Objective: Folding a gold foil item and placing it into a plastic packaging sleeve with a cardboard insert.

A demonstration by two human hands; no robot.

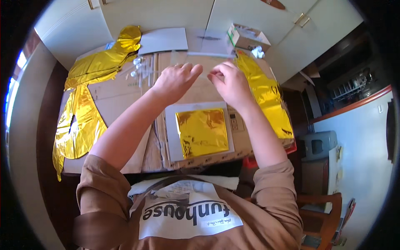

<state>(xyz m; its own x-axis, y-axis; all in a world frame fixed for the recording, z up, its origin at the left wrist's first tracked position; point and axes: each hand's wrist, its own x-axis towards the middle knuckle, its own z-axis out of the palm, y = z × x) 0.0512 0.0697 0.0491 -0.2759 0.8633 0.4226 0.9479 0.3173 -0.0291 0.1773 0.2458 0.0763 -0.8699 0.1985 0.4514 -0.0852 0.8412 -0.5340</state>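
Both my hands are raised over the middle of a cardboard-covered table (121, 100), a short gap apart. My left hand (177, 83) is closed, its fingers curled and mostly turned away from view. My right hand (231, 85) is pinched, thumb against the fingers. Whatever the two hands hold is too thin or clear to make out. Nearer to me, a flat square of folded gold foil (203, 132) lies on a white sheet (171, 125). Several clear thin tubes (146, 75) with white pieces lie just left of my left hand.
Shiny gold foil balloons, uninflated, lie along the left side (98, 64) and the right side (266, 93) of the table. Behind stand a white board (164, 40) and an open carton (250, 37) against pale cabinets. A wooden chair (329, 208) is at lower right.
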